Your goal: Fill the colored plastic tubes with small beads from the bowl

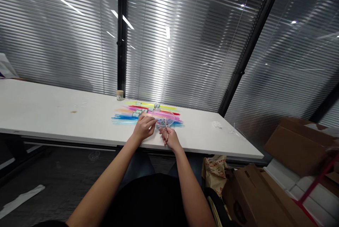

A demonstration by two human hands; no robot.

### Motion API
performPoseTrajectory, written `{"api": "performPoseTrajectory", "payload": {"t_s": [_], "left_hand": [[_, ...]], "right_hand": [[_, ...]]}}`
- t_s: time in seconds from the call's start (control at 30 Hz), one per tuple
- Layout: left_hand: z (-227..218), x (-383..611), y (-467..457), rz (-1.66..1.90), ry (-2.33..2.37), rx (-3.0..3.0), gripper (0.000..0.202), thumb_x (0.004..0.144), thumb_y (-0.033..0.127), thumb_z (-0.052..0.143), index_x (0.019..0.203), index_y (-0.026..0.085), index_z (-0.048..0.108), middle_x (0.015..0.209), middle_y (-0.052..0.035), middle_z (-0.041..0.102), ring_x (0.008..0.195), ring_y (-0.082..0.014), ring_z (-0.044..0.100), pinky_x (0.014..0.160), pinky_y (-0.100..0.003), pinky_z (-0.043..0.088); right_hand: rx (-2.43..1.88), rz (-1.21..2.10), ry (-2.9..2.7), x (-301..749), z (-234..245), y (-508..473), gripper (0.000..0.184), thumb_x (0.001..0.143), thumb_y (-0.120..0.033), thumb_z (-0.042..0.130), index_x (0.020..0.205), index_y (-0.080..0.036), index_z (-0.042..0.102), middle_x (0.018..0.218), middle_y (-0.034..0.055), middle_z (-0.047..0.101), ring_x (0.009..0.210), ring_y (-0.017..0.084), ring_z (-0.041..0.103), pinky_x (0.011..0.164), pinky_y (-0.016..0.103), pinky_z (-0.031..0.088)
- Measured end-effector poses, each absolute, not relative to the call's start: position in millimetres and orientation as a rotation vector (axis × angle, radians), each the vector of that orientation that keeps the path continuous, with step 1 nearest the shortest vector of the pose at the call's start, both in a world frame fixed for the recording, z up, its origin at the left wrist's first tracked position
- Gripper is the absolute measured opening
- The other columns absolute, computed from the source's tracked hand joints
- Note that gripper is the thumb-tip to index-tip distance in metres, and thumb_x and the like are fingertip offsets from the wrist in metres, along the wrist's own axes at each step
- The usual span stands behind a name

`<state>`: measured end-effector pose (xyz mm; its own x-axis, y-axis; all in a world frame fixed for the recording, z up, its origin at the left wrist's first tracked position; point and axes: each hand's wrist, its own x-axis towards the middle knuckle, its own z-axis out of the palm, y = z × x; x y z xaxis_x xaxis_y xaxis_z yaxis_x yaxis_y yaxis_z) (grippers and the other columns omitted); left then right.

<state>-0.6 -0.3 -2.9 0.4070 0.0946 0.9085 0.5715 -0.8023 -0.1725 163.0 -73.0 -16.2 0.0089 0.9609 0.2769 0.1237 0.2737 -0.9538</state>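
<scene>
Bundles of long coloured straws (148, 113) in yellow, pink, orange and blue lie on the white table (53, 110). A clear bowl (165, 118) with small coloured bits sits on them. My left hand (144, 127) has its fingers curled and pinched beside the bowl; what it pinches is too small to name. My right hand (171, 138) is closed on a thin pair of scissors (166, 128) that point up towards the bowl.
A small jar (120, 95) stands at the table's back edge. Clear wrappers (217, 124) lie to the right. Cardboard boxes (296, 142) and a paper bag (215, 172) crowd the floor at right. Closed blinds fill the wall behind.
</scene>
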Motion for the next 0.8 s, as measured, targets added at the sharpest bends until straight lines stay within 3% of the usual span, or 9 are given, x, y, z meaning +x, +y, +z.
{"api": "performPoseTrajectory", "payload": {"t_s": [0.27,0.8], "left_hand": [[-4.0,-0.8,1.0,-1.371,-0.582,-2.174,0.022,0.083,0.009,0.051,0.093,0.021,0.067,0.087,-0.0043,0.071,0.078,-0.0186,0.065,0.074,-0.035,0.043],[-3.6,-0.1,-1.0,-1.396,-0.618,-2.204,0.024,0.083,0.01,0.051,0.093,0.022,0.069,0.086,-0.0053,0.072,0.078,-0.0202,0.064,0.076,-0.035,0.044]], "right_hand": [[-1.112,0.906,-1.42,164.0,-17.5,-72.2,0.04,0.08,-0.056,0.059,0.067,-0.019,0.051,0.042,-0.0078,0.042,0.032,0.009,0.038,0.038,0.022,0.031],[-1.074,0.935,-1.386,165.7,-22.0,-68.9,0.046,0.078,-0.061,0.06,0.067,-0.017,0.054,0.044,-0.0072,0.043,0.03,0.008,0.04,0.033,0.02,0.027]]}}
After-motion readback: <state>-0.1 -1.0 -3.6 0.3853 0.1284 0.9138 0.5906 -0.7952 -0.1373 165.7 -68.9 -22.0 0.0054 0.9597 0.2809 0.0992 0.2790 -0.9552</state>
